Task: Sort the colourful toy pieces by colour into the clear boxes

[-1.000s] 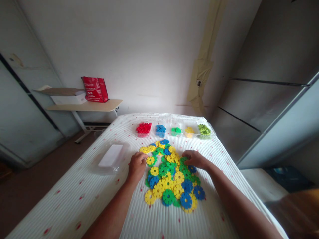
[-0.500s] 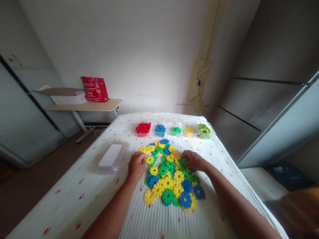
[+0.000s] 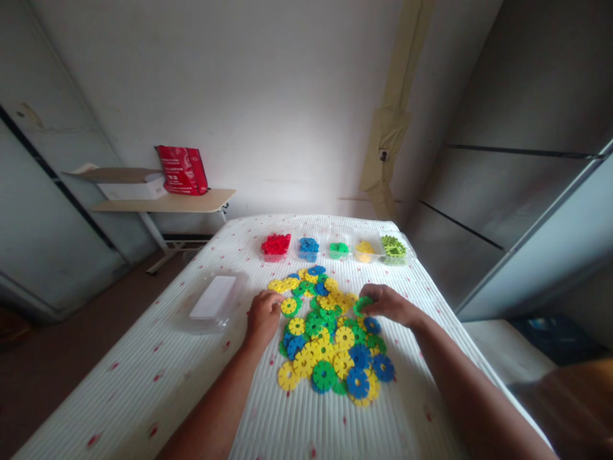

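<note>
A loose pile of yellow, green and blue notched plastic discs [image 3: 323, 349] lies on the table in front of me. At its right side my right hand [image 3: 387, 303] pinches a green disc [image 3: 363, 306] between thumb and fingers. My left hand [image 3: 264, 314] rests at the pile's left edge, fingers curled, close beside a yellow disc [image 3: 288, 306] lying over a green one. Whether anything is inside those curled fingers is hidden.
Behind the pile stand clear containers of red pieces [image 3: 276, 244], blue discs [image 3: 309, 246], green discs [image 3: 339, 249], yellow discs [image 3: 364, 249] and light-green pieces [image 3: 393, 247]. A clear plastic lid or tray [image 3: 230, 310] lies left. A side table [image 3: 191, 203] bears a red bag [image 3: 182, 170].
My right hand has shifted right and slightly up from the pile with the green disc, uncovering a blue disc below it. My left hand has stayed in place.
</note>
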Tool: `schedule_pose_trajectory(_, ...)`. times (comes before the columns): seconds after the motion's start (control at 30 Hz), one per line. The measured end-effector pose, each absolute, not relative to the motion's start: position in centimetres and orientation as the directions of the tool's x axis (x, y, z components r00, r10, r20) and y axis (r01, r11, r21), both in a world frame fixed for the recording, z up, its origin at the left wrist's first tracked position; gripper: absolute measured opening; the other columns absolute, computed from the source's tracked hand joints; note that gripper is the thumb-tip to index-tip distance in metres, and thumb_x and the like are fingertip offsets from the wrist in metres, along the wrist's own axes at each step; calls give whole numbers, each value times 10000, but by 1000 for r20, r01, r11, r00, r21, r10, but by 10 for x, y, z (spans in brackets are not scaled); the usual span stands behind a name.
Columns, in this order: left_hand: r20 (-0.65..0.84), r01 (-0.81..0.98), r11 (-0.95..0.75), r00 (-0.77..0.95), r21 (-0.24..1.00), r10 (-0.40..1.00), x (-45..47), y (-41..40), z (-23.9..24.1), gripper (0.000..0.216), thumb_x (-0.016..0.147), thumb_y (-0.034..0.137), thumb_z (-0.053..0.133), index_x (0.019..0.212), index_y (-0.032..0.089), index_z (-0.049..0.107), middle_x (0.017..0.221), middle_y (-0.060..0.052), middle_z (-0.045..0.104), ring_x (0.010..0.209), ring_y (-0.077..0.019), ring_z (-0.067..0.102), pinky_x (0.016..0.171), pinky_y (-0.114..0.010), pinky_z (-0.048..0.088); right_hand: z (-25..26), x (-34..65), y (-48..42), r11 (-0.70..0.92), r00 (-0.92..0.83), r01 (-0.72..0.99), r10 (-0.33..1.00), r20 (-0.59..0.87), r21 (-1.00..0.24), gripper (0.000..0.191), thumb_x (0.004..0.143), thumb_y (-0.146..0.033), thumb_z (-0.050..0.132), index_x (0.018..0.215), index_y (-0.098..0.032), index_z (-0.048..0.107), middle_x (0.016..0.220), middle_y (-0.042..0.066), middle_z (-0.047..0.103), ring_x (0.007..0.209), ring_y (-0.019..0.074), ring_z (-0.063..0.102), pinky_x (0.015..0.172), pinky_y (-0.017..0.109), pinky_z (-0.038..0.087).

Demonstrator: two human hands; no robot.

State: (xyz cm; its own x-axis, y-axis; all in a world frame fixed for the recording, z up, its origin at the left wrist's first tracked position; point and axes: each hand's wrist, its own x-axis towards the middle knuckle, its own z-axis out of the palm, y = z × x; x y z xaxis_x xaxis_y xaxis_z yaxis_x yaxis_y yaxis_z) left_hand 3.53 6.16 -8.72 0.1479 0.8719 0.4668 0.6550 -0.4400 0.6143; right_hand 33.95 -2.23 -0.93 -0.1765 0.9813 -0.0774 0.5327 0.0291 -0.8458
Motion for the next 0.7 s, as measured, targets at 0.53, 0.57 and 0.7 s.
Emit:
schedule_pose_trajectory(0.53, 470, 665, -444, 156, 601, 869, 35, 62, -89, 235, 683, 65, 436, 702, 189, 634, 847, -41, 642, 869, -187, 579, 841, -325, 448, -9, 312, -39, 84, -241, 859, 937, -254, -505, 238, 533, -155, 668, 755, -177, 584, 718, -32, 529, 654, 103, 443, 511, 192, 278)
schedule_pose_trajectory(0.57, 467, 665, -444, 160, 601, 870, 35, 62, -89, 233, 680, 64, 436, 702, 184, 635, 844, -45, 643, 866, -190, 579, 842, -329, 447, -7, 314, -39, 71, -248, 838, 933, -261, -542, 224, 525, -153, 671, 717, -171, 560, 687, -41, 505, 632, 92, 425, 499, 189, 266)
schedule_pose_trajectory(0.7, 464, 666, -448, 169, 596, 870, 36, 62, -88, 241, 672, 62, 432, 696, 178, 642, 834, -48, 643, 856, -189, 575, 837, -328, 449, -2, 326, -29, -11, -322, 595, 913, -251, -804, 240, 537, -216, 691, 704, -166, 526, 621, -59, 481, 567, 74, 418, 483, 191, 284)
